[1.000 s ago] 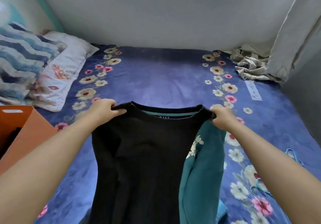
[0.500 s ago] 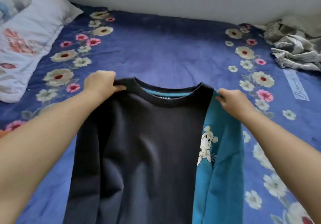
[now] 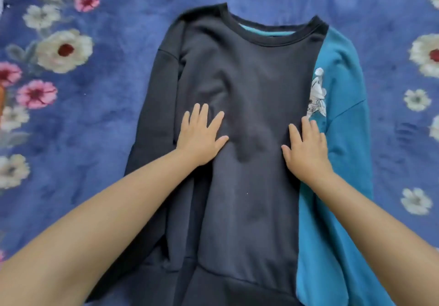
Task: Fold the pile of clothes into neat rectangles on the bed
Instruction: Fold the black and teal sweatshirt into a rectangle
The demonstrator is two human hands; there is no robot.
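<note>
A dark navy and teal sweatshirt [image 3: 256,87] lies flat on the bed, collar away from me, with a small white print where the two colours meet. Its teal sleeve lies along the right side and its dark sleeve along the left. My left hand [image 3: 202,137] rests flat on the dark chest with fingers spread. My right hand [image 3: 306,149] presses flat on the seam between dark and teal, just below the print. Neither hand grips any cloth.
The bed is covered by a blue blanket with cream and pink flowers [image 3: 64,51], showing on both sides of the sweatshirt and beyond its collar.
Both hands have let go of the shoulders near the collar and moved down onto the chest, palms flat. The sweatshirt now lies spread on the bed, and my view has tilted down.
</note>
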